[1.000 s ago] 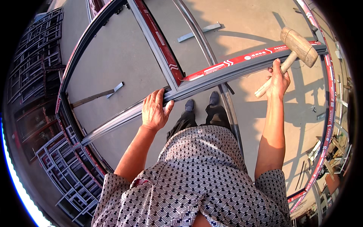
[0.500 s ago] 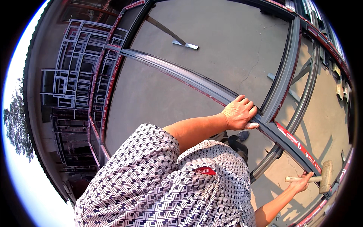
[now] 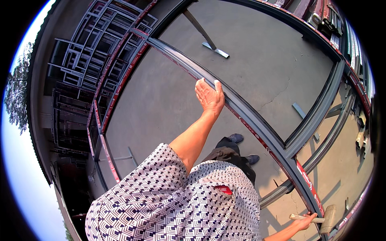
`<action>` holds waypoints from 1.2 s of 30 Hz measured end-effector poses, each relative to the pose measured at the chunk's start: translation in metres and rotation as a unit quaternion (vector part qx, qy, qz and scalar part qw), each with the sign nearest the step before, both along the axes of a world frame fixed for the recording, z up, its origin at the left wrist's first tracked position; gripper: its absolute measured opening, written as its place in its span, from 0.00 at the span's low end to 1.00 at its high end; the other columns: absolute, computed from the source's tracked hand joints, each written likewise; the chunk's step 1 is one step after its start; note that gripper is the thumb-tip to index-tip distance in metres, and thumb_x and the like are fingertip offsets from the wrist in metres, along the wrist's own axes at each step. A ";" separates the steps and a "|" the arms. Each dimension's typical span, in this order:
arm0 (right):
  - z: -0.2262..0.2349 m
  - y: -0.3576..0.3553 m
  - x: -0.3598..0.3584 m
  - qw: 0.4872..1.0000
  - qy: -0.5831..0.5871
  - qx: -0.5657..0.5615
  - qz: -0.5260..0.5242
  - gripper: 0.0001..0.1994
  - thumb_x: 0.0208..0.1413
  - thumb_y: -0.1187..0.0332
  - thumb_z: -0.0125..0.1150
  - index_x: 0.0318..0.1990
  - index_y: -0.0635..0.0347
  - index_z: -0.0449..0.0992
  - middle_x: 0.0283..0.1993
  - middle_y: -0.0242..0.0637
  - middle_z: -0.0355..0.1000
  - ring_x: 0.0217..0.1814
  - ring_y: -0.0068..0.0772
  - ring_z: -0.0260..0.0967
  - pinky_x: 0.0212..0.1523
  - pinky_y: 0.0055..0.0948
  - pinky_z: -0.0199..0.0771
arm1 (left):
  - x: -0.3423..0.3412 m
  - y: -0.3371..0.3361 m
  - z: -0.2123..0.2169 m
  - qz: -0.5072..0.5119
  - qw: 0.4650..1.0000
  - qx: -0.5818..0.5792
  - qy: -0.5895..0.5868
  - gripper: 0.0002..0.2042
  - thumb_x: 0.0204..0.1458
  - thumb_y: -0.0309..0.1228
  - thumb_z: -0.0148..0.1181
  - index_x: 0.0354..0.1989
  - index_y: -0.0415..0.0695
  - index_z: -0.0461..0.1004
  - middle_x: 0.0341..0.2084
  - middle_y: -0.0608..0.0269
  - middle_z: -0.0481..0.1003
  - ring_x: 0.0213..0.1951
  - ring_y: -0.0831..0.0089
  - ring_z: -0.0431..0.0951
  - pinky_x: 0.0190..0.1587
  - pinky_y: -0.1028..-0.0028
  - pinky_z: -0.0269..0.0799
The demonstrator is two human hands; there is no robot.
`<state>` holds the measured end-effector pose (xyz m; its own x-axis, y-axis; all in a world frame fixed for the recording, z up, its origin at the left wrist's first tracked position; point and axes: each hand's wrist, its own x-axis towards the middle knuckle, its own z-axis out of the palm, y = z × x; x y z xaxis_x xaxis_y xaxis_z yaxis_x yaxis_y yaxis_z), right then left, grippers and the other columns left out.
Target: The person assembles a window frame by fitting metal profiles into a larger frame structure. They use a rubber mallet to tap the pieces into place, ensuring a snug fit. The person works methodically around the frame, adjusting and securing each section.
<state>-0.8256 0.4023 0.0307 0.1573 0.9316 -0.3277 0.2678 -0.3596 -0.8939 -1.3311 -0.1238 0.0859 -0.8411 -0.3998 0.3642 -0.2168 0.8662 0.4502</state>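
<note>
So from where I'm watching, the big dark grey metal window frame with red protective tape strips [image 3: 257, 120] is standing up in front of me and everything hangs off that. My left hand [image 3: 210, 96] is up on the frame's long middle bar, palm flat-ish against it with the fingers spread fairly wide and hooked over the top edge, not wrapped around anything else. My right hand [image 3: 304, 221] is way down near the lower end of that same bar, closed around the pale wooden handle of a wooden mallet [image 3: 321, 219], whose chunky head sits just beside the frame's taped rail; can't tell if it's actually touching. My dark shoes [image 3: 241, 148] are on the grey concrete floor [image 3: 169, 108] just on my side of the frame. Past the frame's far upper corner there's a stack of similar dark metal frames [image 3: 96, 52] leaning together.
</note>
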 end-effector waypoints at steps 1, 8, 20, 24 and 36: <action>0.001 0.001 0.002 1.000 -0.002 0.000 0.003 0.27 0.61 0.47 0.77 0.35 0.68 0.77 0.35 0.38 0.74 0.41 0.31 0.74 0.44 0.35 0.72 | -0.020 -0.016 -0.004 0.100 0.993 0.045 -0.034 0.34 0.66 0.51 0.58 0.67 0.31 0.63 0.66 0.38 0.66 0.68 0.40 0.66 0.72 0.47 0.61; -0.017 0.013 0.015 1.000 0.001 0.005 -0.014 0.28 0.61 0.46 0.77 0.36 0.69 0.76 0.35 0.39 0.74 0.41 0.32 0.75 0.42 0.34 0.74 | -0.082 -0.073 -0.032 0.143 0.918 0.301 -0.215 0.44 0.70 0.65 0.36 0.63 0.25 0.69 0.60 0.28 0.76 0.64 0.35 0.76 0.68 0.48 0.70; -0.013 0.000 -0.006 1.000 -0.010 0.002 0.003 0.29 0.60 0.45 0.77 0.37 0.70 0.77 0.35 0.39 0.75 0.39 0.32 0.74 0.40 0.33 0.73 | -0.072 -0.065 -0.025 0.166 0.913 0.291 -0.232 0.46 0.71 0.66 0.27 0.62 0.22 0.62 0.57 0.25 0.77 0.62 0.35 0.78 0.66 0.50 0.72; -0.002 0.013 0.010 1.000 -0.009 0.005 -0.010 0.30 0.60 0.45 0.77 0.38 0.71 0.77 0.36 0.39 0.75 0.39 0.31 0.74 0.39 0.32 0.73 | -0.082 -0.057 -0.023 0.145 0.891 0.354 -0.246 0.45 0.71 0.66 0.27 0.61 0.23 0.60 0.56 0.26 0.77 0.59 0.37 0.80 0.64 0.51 0.74; 0.079 -0.094 -0.059 0.994 -0.070 0.077 -0.021 0.29 0.68 0.48 0.69 0.62 0.66 0.76 0.60 0.46 0.81 0.54 0.37 0.81 0.40 0.35 0.70 | -0.069 -0.043 -0.007 0.123 0.888 0.377 -0.234 0.44 0.72 0.64 0.28 0.59 0.22 0.59 0.57 0.21 0.74 0.62 0.34 0.77 0.65 0.49 0.73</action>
<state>-0.8846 0.3084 0.1099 0.2312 0.9607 -0.1538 0.3803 -0.2347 -0.8946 -1.3997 -0.1664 0.0788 -0.6837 -0.5732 -0.4517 -0.6734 0.2571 0.6931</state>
